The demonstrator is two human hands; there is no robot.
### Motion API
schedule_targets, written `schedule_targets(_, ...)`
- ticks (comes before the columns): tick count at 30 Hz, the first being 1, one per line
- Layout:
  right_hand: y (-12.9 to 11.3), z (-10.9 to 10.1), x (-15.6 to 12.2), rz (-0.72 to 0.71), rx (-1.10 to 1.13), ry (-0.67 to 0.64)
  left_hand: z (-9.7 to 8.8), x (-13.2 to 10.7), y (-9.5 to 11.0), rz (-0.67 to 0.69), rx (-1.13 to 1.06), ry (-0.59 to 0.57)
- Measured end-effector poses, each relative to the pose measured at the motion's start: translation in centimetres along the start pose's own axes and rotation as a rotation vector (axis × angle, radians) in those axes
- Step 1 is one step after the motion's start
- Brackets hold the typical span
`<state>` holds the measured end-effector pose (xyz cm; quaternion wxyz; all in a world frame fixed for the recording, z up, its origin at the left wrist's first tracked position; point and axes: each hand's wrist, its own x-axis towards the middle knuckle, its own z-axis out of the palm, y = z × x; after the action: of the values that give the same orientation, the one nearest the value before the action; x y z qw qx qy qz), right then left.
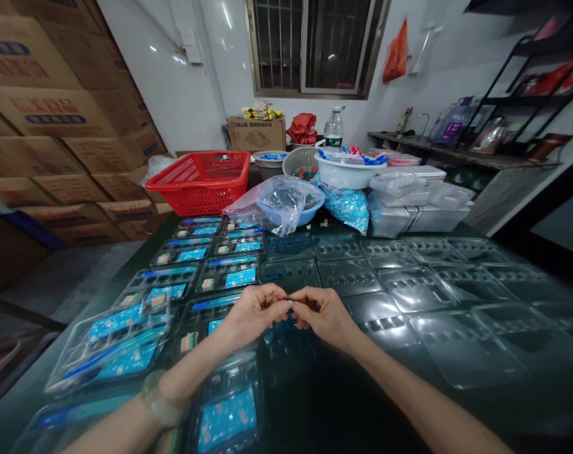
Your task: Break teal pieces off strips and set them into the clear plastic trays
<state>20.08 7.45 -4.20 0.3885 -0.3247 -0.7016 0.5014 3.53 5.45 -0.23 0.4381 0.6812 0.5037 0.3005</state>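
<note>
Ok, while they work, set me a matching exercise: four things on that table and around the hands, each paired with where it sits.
Things:
1 red plastic basket
2 blue-carded blister trays
3 empty clear plastic trays
4 bangle

Places:
A around the left wrist
B right of the right hand
C far end, beyond all the trays
D left of the left hand

Pairs: 1-C, 2-D, 3-B, 4-A

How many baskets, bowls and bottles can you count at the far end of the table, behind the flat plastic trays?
Red rectangular plastic basket: 1
Round grey mesh basket: 1
Grey bowl: 1
White plastic bowl: 1
Blue bowl: 1
Plastic water bottle: 1
Total: 6
</note>
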Motion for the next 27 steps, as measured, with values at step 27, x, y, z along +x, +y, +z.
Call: schedule_targets(27,-0.4,-1.6,0.3,0.097,0.264,0.146,1.8,2.9,-1.8,0.051,-0.362,0.205)
